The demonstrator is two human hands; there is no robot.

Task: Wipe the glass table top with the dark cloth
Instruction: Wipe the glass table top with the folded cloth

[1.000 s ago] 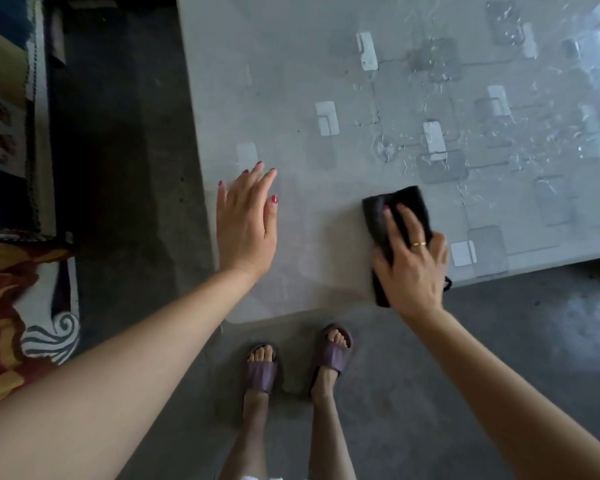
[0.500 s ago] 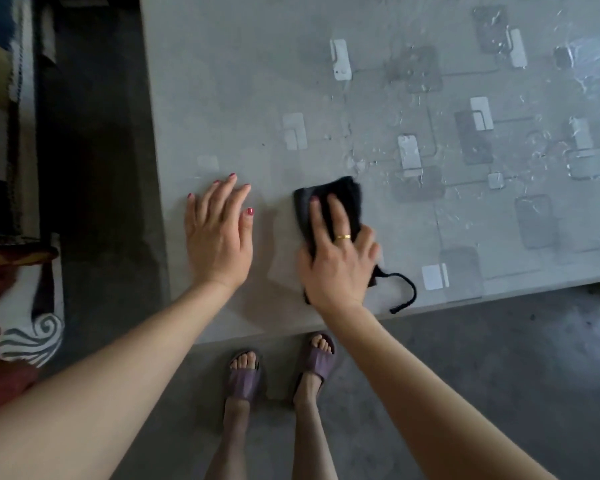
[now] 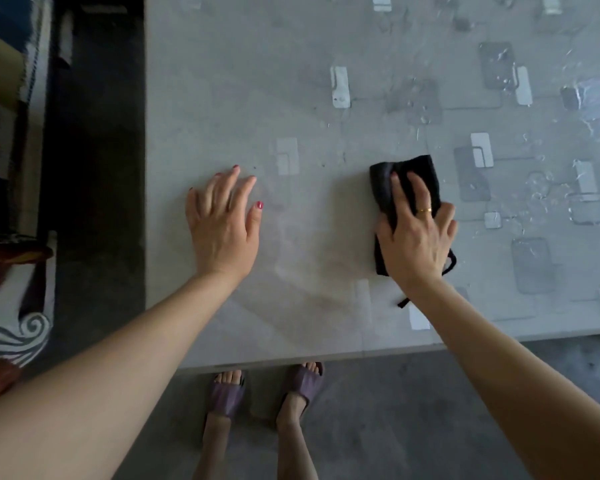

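Right hand (image 3: 417,233): fingers straight and slightly spread, laid flat on top of the folded dark cloth (image 3: 385,188), pressing it to the surface; a thin gold ring (image 3: 425,210) on one finger. Cloth: black fabric, folded to a rough oblong, lying on the grey glass table top (image 3: 243,81) right of centre, its far end showing past the fingertips, its near end under the palm; a thin black loop (image 3: 451,263) trails from its near right corner.

Left hand (image 3: 224,223): fingers straight and a little apart, palm down on bare glass, holding nothing, well apart from the cloth; red-painted nails.

Table surface: pale and dark grey rectangles patterned under the glass; water droplets and wet streaks (image 3: 534,188) just right of the cloth and toward the far right.

Below the near table edge: two feet in purple slide sandals (image 3: 227,398) on grey concrete floor (image 3: 413,427). Far left: a patterned rug (image 3: 18,327).
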